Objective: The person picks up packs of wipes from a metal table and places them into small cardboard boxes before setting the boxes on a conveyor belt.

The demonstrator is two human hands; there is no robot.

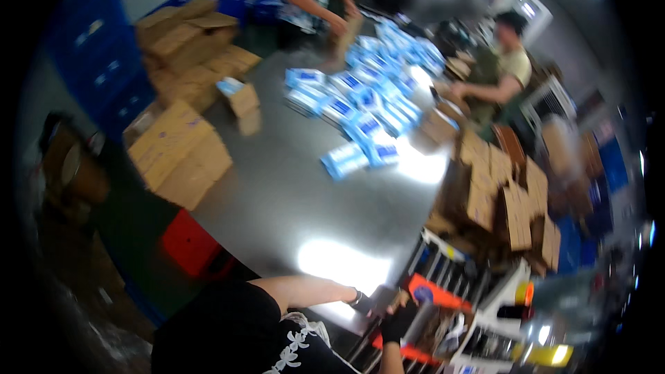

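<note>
Much of the scene is smeared by motion blur, and the near right corner is a jumble of orange, white and yellow shapes that cannot be told apart. At the near edge of the grey metal surface (277,194), the left hand (364,300) and the right hand (398,320) meet over a small flat grey thing (383,296); what it is stays unclear (a card or a thin packet, perhaps). It looks pale grey, roughly rectangular and slightly tilted, lying between the two hands just at the surface's near rim.

The left forearm runs in from the near left, bare, with a dark band at the wrist, and its hand reaches to the grey thing's left side. The right hand wears a dark fingerless glove and rises from the lower edge, its fingers (404,300) at the thing's right side. Whether either set of fingers is spread or pinching cannot be told through the blur.

Farther off, blue-and-white packets (360,107) lie scattered across the surface, brown cardboard boxes (181,152) stack at the left, and two other people work at the far side.
</note>
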